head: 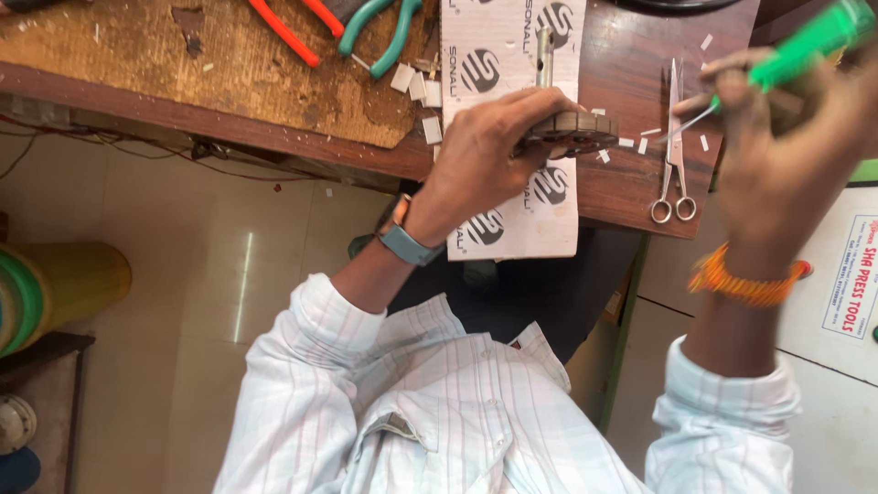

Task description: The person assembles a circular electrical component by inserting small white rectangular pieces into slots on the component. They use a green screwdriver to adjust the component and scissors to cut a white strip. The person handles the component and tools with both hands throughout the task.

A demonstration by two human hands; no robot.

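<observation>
Far left, red-handled [283, 32] and teal-handled pliers [384, 32] lie on the wooden workbench [183, 64]. Small white paper bits [416, 87] sit beside them. Next comes a white printed sheet [498, 55] hanging over the bench edge. The left hand [485, 155], with a grey watch [407, 242] on the wrist, grips a round brown toothed part [576, 131] just above that sheet. A metal tube [544, 55] lies behind it. Scissors [675, 137] rest on the bench. The right hand [786, 146] is closed round a green-handled screwdriver [805, 41], its tip near the scissors.
</observation>
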